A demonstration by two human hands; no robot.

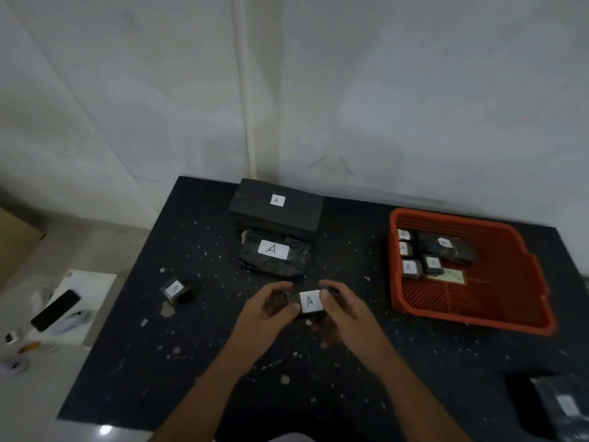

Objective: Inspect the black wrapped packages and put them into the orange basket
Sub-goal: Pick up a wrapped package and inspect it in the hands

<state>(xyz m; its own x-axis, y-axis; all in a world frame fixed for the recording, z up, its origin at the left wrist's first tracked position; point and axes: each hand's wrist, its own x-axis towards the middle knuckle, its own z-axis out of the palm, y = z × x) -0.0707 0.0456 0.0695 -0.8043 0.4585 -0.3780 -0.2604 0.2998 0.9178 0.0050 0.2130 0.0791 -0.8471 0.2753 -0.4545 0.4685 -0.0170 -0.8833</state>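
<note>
A small black wrapped package (308, 302) with a white "A" label is held above the table's middle. My left hand (271, 309) grips its left end and my right hand (342, 309) grips its right end. Behind it lies a larger black wrapped package (274, 256) with an "A" label, and behind that a big black box (277, 207), also labelled. Another small labelled package (176, 290) sits at the left. The orange basket (497, 301) at the right holds several labelled black packages (444, 248) in its far left part.
The black speckled table (318, 378) ends at a white wall behind. A dark wrapped object (561, 406) lies at the table's front right corner. Left of the table, on a lower surface, lie a white box with a phone (55, 309) and small items.
</note>
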